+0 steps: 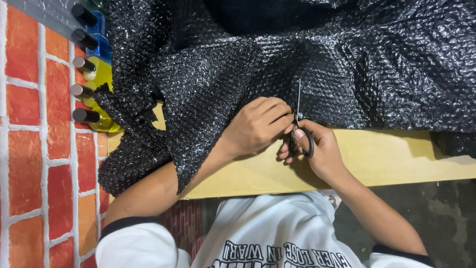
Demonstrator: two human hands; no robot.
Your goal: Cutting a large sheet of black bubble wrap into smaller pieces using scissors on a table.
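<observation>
Head view looks straight down at your bench: a big sheet of black bubble wrap (297,59) spreads over most of the pale wooden tabletop (396,156), heaped in loose folds at the far side and drooping off the near edge on your left. Your left hand (258,124) lies curled on the wrap, fingers pinching it right beside the blade. Your right hand (320,149) is closed through the black loop handles of a pair of scissors (299,126), thumb and fingers threaded in; the thin blades run away from you into the sheet. The blades look almost together, though you cannot tell how far they part under the plastic.

Judging by the folds, the wrap is light, soft and floppy, glossy enough to slide, and it will probably bunch ahead of the blades unless held taut. Its best hold is likely close to the cut line, flat against the table, where your left hand already sits.

The sheet lies under and ahead of both hands, and your left forearm crosses its hanging edge. Off to your left, a row of small dark-capped bottles (91,89) in blue and yellow stands against the brick-patterned wall (29,149), well apart from the scissors.
</observation>
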